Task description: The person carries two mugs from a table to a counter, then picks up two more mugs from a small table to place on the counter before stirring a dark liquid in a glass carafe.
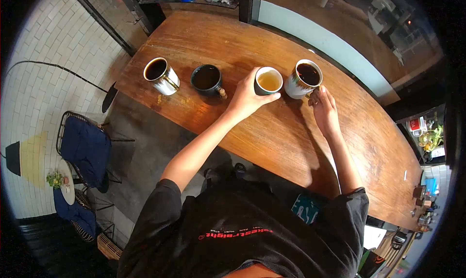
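Note:
My left hand (pixel 247 97) is wrapped round a small cup (pixel 263 90) of pale yellow liquid, thumb along its near side. Just right of it stands a white mug (pixel 294 87) with a brown-streaked rim, filled with dark coffee. The fingers of my right hand (pixel 324 105) are closed on that mug's handle. Left of my left hand sits a dark mug (pixel 213 89) of dark liquid, its brown handle toward me. Farther left is another white mug (pixel 170 84) with brown streaks, also holding dark coffee.
The cups stand in a row on a long wooden table (pixel 272 137), with a window ledge (pixel 310 35) behind it. Navy cushioned chairs (pixel 85 144) and a small round table (pixel 68 185) are at the left. Kitchen items (pixel 427 215) crowd the far right end.

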`<action>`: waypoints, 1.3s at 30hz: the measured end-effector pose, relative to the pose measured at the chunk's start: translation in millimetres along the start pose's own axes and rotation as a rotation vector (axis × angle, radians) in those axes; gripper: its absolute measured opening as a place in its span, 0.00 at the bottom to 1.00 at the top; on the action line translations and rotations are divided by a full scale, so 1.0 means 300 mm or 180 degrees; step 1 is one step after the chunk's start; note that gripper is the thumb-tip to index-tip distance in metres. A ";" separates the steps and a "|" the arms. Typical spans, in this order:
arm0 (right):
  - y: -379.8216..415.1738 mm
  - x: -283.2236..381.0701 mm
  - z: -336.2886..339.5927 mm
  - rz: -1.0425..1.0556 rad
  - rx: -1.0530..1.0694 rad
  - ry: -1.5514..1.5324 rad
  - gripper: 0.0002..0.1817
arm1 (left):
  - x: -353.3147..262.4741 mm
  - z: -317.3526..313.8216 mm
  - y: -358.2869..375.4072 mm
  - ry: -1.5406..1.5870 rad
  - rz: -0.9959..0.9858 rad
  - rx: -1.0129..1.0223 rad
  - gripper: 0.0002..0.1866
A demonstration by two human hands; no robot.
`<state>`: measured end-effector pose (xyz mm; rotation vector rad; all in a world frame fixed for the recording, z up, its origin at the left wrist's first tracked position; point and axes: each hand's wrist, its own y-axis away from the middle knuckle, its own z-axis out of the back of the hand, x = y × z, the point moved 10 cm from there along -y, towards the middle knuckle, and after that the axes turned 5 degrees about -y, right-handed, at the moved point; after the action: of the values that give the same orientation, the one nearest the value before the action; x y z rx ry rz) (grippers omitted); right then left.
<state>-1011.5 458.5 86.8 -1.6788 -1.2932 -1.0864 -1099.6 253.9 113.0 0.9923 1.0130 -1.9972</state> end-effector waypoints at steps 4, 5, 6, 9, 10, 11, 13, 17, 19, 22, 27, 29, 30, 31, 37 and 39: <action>-0.028 -0.021 0.006 -0.0005 -0.0032 -0.0144 0.12 | 0.007 -0.007 -0.024 0.0023 -0.0042 -0.0005 0.34; -0.031 -0.026 0.008 0.0026 -0.0008 -0.0205 0.12 | 0.015 -0.014 -0.030 0.0066 -0.0040 0.0037 0.35; -0.034 -0.035 0.014 0.0016 -0.0015 -0.0206 0.12 | 0.020 -0.020 -0.034 0.0108 -0.0039 0.0076 0.35; -0.039 -0.049 0.029 -0.0007 -0.0048 -0.0109 0.11 | 0.042 -0.029 -0.036 0.0078 0.0134 0.0081 0.35; -0.037 -0.051 0.025 -0.0016 -0.0026 -0.0183 0.11 | 0.046 -0.030 -0.036 0.0073 0.0136 0.0075 0.35; -0.038 -0.052 0.019 -0.0025 -0.0002 -0.0256 0.11 | 0.052 -0.033 -0.037 0.0081 0.0131 0.0074 0.35; -0.036 -0.047 0.012 -0.0006 -0.0064 -0.0230 0.11 | 0.061 -0.035 -0.034 0.0087 0.0132 0.0065 0.36; -0.039 -0.044 0.023 -0.0055 -0.0087 -0.0113 0.13 | 0.067 -0.040 -0.007 -0.0054 0.0190 0.0172 0.47; -0.029 -0.039 0.032 -0.0123 -0.0191 0.0048 0.14 | 0.052 -0.028 0.043 -0.0227 0.0267 0.0193 0.52; -0.024 -0.047 0.094 -0.0092 -0.0413 0.0718 0.15 | -0.086 0.031 0.207 -0.0985 0.0082 0.0274 0.57; 0.029 0.035 0.110 0.0069 -0.0929 0.2225 0.31 | -0.254 0.181 0.422 -0.1071 0.0029 0.0224 0.45; 0.043 0.090 0.116 0.0660 -0.1011 0.2380 0.19 | -0.247 0.310 0.450 -0.1105 -0.0067 -0.0363 0.34; 0.079 0.179 0.027 0.0989 -0.0914 0.2544 0.14 | -0.227 0.387 0.460 -0.1175 -0.0035 -0.0744 0.29; 0.110 0.233 -0.057 0.1161 -0.0787 0.2849 0.11 | -0.196 0.459 0.465 -0.1292 0.0019 -0.1049 0.27; 0.272 0.158 -0.500 0.0913 0.0520 0.3126 0.09 | 0.063 0.778 0.454 -0.1014 0.0243 -0.2120 0.40; 0.268 0.066 -0.586 0.0628 0.0604 0.2820 0.11 | 0.142 0.811 0.412 -0.0928 0.0365 -0.1916 0.46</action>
<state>-962.4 287.4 164.8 -0.9520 -0.6118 -1.3126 -1097.0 -21.5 134.0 0.4091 1.2490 -1.5362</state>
